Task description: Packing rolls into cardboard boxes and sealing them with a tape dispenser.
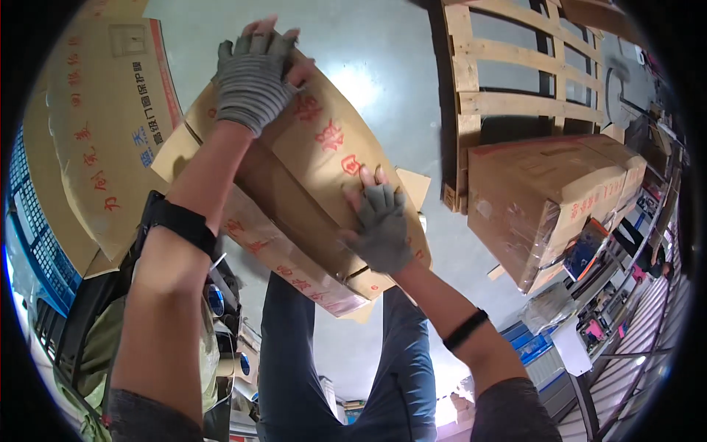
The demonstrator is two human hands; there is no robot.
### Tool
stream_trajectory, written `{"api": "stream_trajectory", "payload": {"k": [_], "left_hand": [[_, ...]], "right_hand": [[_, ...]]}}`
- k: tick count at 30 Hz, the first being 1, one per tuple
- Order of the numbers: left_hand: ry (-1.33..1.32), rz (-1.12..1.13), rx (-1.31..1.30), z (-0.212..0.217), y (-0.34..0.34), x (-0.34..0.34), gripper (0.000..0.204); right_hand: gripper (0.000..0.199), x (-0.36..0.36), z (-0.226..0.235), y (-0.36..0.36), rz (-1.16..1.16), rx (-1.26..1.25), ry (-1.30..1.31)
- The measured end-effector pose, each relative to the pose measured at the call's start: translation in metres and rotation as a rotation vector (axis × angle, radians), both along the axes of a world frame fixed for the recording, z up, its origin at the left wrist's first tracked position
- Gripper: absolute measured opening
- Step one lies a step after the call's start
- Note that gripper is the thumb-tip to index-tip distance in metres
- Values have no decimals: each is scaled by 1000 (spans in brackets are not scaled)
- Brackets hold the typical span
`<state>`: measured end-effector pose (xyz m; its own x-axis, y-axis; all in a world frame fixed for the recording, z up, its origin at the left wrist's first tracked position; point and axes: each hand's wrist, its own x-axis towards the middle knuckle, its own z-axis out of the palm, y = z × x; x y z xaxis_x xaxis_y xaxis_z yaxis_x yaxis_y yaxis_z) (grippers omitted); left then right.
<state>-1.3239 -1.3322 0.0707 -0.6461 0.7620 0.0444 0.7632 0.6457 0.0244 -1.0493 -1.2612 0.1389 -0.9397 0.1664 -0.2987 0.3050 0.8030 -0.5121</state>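
A brown cardboard box (250,232) with red handwriting stands in front of my legs, its top partly open along a long gap. My left hand (258,77), in a grey striped fingerless glove, lies spread on the far left end of the box's far flap (324,129). Lower on the same flap, toward its right end, my right hand (381,225) rests in a grey fingerless glove, fingers apart. Neither hand grips anything. The near flap stands up along the gap, and the box's inside is mostly in shadow.
Flattened cardboard (96,147) leans at the left beside a blue plastic crate (37,228). A wooden pallet (526,62) lies at the far right, with a large taped box (530,206) next to it. Rolls (215,298) sit left of my legs.
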Motion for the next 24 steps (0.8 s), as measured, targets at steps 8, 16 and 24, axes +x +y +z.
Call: {"api": "stream_trajectory", "payload": {"k": [8,16,24], "left_hand": [[35,-45,-375,9,21,127,47],[-51,-80,29,-9,8,180,40],[-8,-114,-2,-26,53,206,47]], "right_hand": [[74,48,-63,-4,-28,167,61],[74,100,-49,-3,-264,-179,203],[73,205,-75,60,-124,-102,-200]]}}
